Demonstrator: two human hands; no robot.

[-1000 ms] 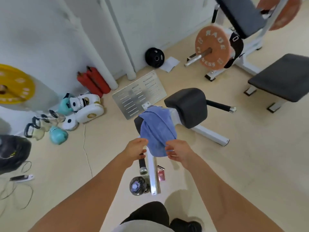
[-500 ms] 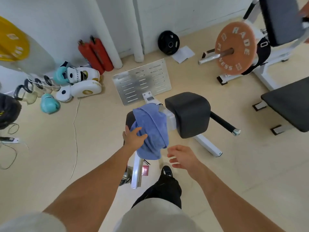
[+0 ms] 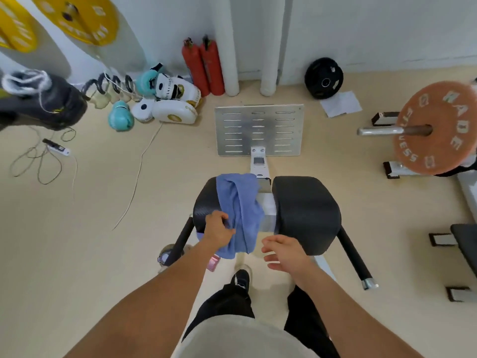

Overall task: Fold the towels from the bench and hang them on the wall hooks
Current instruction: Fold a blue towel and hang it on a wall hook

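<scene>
Blue towel [image 3: 240,210] draped in loose folds over the left black pad [image 3: 206,202] of the worktop, near end hanging off the pad's front edge. Left hand [image 3: 218,231] on the towel's left side, fingers curled into the cloth and gripping a bunch of it. Right hand [image 3: 284,250] just beside the hanging end, apart from the cloth, fingers spread and relaxed, holding nothing. Right black pad [image 3: 305,213] bare, joined to the left one by a white metal frame [image 3: 260,166] leading to a slotted metal footplate [image 3: 258,129] on the floor. Against the wall: two red fire extinguishers [image 3: 202,67], boxing gloves and white focus mitts [image 3: 175,111], a black weight plate [image 3: 324,77]. Orange weight plate [image 3: 436,127] on a bar at right; yellow plates [image 3: 74,18] at upper left.
</scene>
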